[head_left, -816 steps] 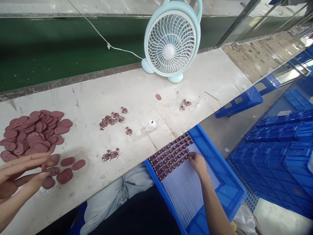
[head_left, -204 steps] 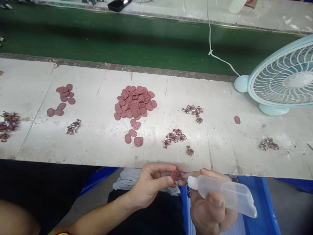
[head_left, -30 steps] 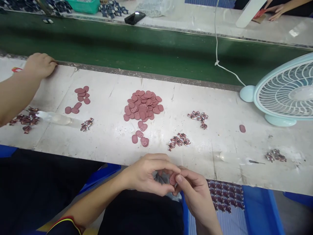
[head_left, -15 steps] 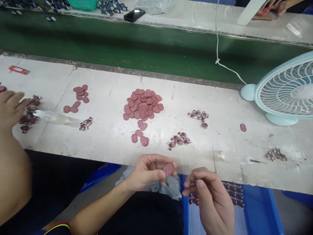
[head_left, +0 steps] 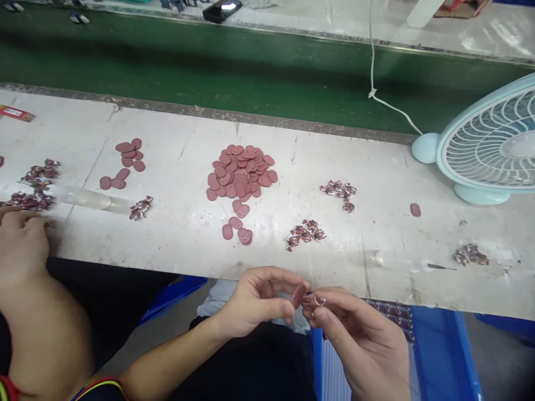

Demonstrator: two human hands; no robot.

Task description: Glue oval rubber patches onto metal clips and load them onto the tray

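My left hand (head_left: 259, 301) pinches a maroon oval disc (head_left: 298, 295) by its edge, just below the near edge of the white bench (head_left: 179, 234). My right hand (head_left: 355, 334) holds a small brown-and-white figure piece (head_left: 316, 301) right against that disc. On the bench ahead lie a heap of maroon discs (head_left: 241, 174), a few loose discs (head_left: 237, 225) and two small clusters of figure pieces (head_left: 305, 233) (head_left: 339, 190). A clear glue bottle (head_left: 401, 260) lies on its side near the bench edge to the right.
A pale blue desk fan (head_left: 480, 147) stands at the right, its cable running over a green belt (head_left: 209, 61). A blue tray (head_left: 434, 351) with rows of figure pieces sits under my right hand. Another person's hand (head_left: 23, 239) rests at the left beside more pieces and a second bottle (head_left: 83, 197).
My hands were apart half a second ago; the right hand has brought a figure piece up to the disc in my left. The other person's hand has slid nearer the bench's front edge.
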